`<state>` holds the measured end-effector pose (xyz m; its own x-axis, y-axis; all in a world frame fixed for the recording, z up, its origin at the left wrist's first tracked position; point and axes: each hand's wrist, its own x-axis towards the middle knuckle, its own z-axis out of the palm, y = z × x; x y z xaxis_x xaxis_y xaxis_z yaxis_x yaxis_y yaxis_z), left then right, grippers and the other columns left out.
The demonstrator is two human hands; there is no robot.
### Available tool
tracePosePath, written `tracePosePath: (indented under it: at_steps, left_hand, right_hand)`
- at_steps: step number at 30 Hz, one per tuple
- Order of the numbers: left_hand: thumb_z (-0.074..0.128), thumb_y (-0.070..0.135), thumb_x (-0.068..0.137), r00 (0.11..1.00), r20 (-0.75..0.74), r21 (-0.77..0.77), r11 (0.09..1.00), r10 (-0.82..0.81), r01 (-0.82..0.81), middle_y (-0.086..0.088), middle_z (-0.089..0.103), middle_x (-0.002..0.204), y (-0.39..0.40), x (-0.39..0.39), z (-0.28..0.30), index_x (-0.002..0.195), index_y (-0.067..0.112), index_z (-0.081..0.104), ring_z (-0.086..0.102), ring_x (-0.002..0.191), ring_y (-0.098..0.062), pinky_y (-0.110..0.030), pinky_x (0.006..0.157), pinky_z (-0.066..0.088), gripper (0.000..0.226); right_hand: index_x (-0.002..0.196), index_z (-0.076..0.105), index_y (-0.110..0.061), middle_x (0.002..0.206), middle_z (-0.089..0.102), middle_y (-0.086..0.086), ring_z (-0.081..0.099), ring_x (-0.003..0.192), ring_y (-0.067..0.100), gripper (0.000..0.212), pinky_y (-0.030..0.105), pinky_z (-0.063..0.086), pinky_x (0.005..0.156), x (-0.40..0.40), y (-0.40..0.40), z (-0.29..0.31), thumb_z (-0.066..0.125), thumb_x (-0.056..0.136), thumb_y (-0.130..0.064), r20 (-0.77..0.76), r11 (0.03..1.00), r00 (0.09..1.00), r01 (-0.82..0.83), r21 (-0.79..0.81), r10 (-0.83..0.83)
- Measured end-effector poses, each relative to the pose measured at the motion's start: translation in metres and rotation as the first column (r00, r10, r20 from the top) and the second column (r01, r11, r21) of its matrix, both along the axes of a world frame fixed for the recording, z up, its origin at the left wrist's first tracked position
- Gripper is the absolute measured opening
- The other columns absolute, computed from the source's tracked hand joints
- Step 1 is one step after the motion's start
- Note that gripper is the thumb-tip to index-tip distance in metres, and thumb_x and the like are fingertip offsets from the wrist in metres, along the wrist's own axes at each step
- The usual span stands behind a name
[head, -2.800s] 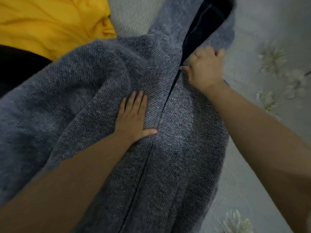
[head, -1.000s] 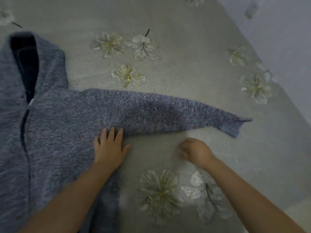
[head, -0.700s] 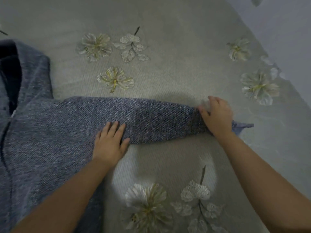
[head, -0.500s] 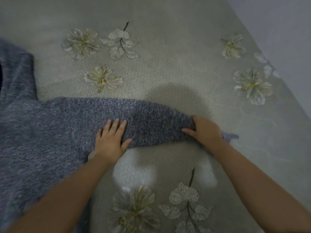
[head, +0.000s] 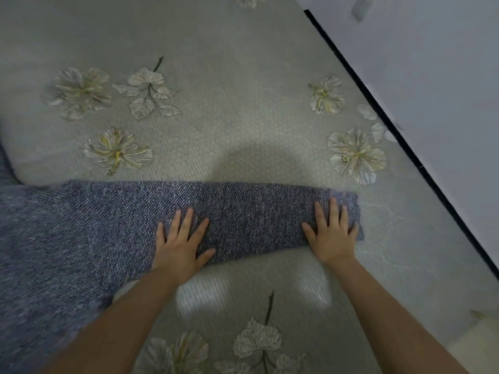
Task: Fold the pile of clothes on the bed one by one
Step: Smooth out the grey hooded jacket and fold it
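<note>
I noted the grey knit hoodie's sleeve (head: 243, 211) stretched flat across the floral bedspread (head: 243, 117). Left hand (head: 181, 247) pressed near the shoulder, right hand (head: 333, 236) at the cuff, both fingers spread wide and flat, gripping nothing, probably smoothing it for folding.

Blue-grey knitted sweater (head: 67, 238), coarse speckled weave, lying flat on the bed (head: 243, 117). Its body fills the left part of the view and runs out of frame at the left and lower edges. One sleeve (head: 248, 211) extends straight to the right as a flat, even band, its end lying short of the bed's right edge. The near edge of the sleeve is slightly rounded where it meets the bed surface.
</note>
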<state>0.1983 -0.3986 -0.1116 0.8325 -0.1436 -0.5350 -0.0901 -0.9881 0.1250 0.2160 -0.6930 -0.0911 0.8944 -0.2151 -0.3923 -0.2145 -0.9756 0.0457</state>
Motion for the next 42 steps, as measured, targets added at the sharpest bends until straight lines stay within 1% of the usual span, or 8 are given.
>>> tracePosePath:
  at_steps: [4,8,11,16,21,28,33,42]
  left_hand:
    - [-0.027,0.080,0.057,0.999,0.006,-0.014,0.999,-0.036,0.036,0.004,-0.041,0.133,0.004,0.002,0.007,0.134,0.034,-0.026,-0.027,0.137,-0.021,-0.048,0.110,-0.014,0.090]
    - [-0.044,0.076,0.036,0.999,0.049,-0.013,1.000,0.002,-0.001,0.000,-0.023,0.151,0.006,-0.006,0.011,0.139,0.033,-0.017,-0.021,0.139,-0.020,-0.045,0.110,-0.012,0.115]
    - [-0.042,0.078,0.038,0.997,0.075,-0.035,0.999,0.028,-0.025,-0.002,-0.015,0.154,0.008,-0.011,0.012,0.135,0.029,-0.019,-0.019,0.140,-0.020,-0.044,0.111,-0.011,0.111]
    - [-0.040,0.079,0.040,0.993,0.093,-0.003,0.998,0.068,-0.068,-0.001,-0.012,0.155,0.030,-0.024,0.021,0.142,0.031,-0.010,-0.018,0.140,-0.019,-0.044,0.111,-0.011,0.117]
    - [-0.032,0.083,0.046,0.969,0.134,-0.046,0.978,0.206,-0.202,-0.004,-0.004,0.155,0.074,-0.051,0.037,0.145,0.028,0.003,-0.012,0.142,-0.021,-0.044,0.111,-0.009,0.119]
    - [-0.008,0.075,0.077,0.890,0.261,-0.095,0.928,0.373,-0.361,-0.022,0.032,0.144,0.188,-0.121,0.074,0.135,0.007,0.041,0.024,0.135,-0.042,-0.059,0.105,0.020,0.103]
    - [-0.003,0.080,0.068,0.767,0.344,-0.066,0.828,0.542,-0.556,-0.017,0.021,0.150,0.308,-0.191,0.084,0.141,0.014,0.032,0.012,0.140,-0.035,-0.053,0.109,0.013,0.104]
    - [0.053,0.029,0.090,0.526,0.408,-0.110,0.612,0.746,-0.783,-0.026,0.022,0.148,0.482,-0.313,0.062,0.142,0.009,0.030,0.013,0.138,-0.042,-0.057,0.107,0.013,0.060]
  right_hand:
    - [0.142,0.030,-0.023,0.152,0.010,0.022,0.010,0.139,0.038,0.063,0.055,0.015,0.106,-0.008,0.004,0.003,0.045,0.087,-0.052,0.269,0.948,0.913,0.272,0.164,-0.308]
    - [0.146,0.009,-0.030,0.151,0.001,0.025,0.005,0.138,0.042,0.083,0.054,0.020,0.105,-0.002,0.026,0.001,0.041,0.080,-0.067,0.063,0.812,0.832,0.516,0.273,-0.551]
    - [0.146,0.010,-0.024,0.146,0.013,0.028,0.016,0.132,0.043,0.088,0.050,0.024,0.104,0.011,0.034,-0.008,0.046,0.079,-0.066,0.136,0.802,0.800,0.543,0.251,-0.584]
    - [0.145,0.017,-0.013,0.131,0.044,0.023,0.042,0.118,0.034,0.070,0.036,0.032,0.094,0.012,0.045,-0.014,0.056,0.089,-0.030,0.350,0.796,0.759,0.345,0.498,-0.549]
    - [0.144,0.020,-0.009,0.143,0.037,0.013,0.042,0.125,0.026,0.065,0.010,0.025,0.093,0.005,0.103,0.017,0.055,0.090,-0.018,0.393,0.672,0.775,0.054,0.739,-0.495]
    - [0.130,0.040,0.008,0.114,0.052,0.034,0.054,0.100,0.046,0.053,0.027,0.033,0.083,-0.034,0.269,0.071,0.061,0.084,-0.006,0.624,0.610,0.776,-0.451,0.651,-0.093]
    - [0.124,0.046,0.012,0.087,0.057,0.028,0.057,0.073,0.039,0.051,0.030,0.042,0.068,-0.088,0.396,0.084,0.063,0.078,-0.001,0.662,0.496,0.730,-0.643,0.583,0.168]
    - [0.135,0.038,0.000,0.107,0.052,0.025,0.049,0.100,0.037,0.049,0.021,0.030,0.083,-0.143,0.568,0.095,0.054,0.089,-0.005,0.645,0.516,0.741,-0.633,0.577,0.187]
